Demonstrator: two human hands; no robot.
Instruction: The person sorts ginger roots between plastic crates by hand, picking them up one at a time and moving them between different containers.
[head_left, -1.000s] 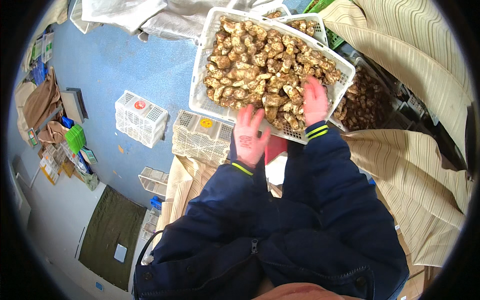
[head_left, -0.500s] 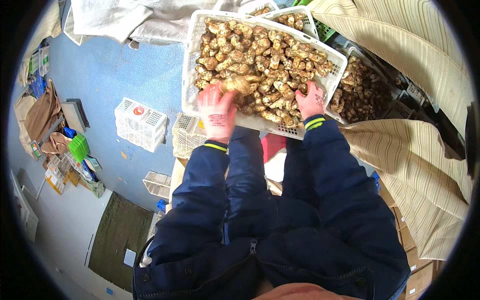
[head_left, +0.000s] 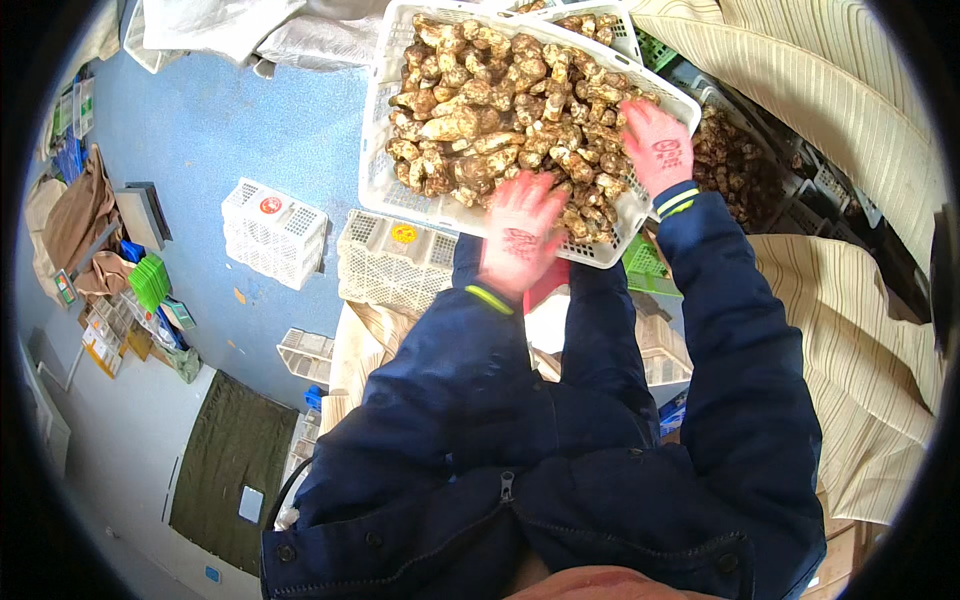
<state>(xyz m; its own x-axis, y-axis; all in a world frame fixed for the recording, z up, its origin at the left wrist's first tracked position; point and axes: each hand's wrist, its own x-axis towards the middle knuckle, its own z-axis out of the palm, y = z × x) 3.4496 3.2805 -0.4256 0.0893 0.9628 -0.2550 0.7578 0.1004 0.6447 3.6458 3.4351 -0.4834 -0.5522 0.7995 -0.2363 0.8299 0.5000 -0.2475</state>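
A shallow white plastic crate (head_left: 378, 165) holds a heap of brown and cream mushrooms (head_left: 525, 90) with thick stems. My left hand (head_left: 522, 235), in a pink glove, reaches over the crate's near side. Its fingers are spread and rest on the mushrooms there, with nothing seen in its grasp. Toward the crate's right end, my right hand (head_left: 660, 150), also gloved in pink, lies with fingers stretched over the edge of the heap. Both palms face down, so what is directly under them is hidden.
Beyond the right end, another crate holds darker mushrooms (head_left: 730, 165). More mushrooms (head_left: 590, 25) sit in a crate behind. White crates (head_left: 275, 235) stand on the blue floor (head_left: 220, 130) at left. Striped cloth (head_left: 830, 330) hangs at right; a green crate (head_left: 648, 268) shows below.
My left hand has moved right along the near side, leaving a large mushroom lying in the heap at left. My right hand has moved farther away and right. The crate has shifted slightly up in view.
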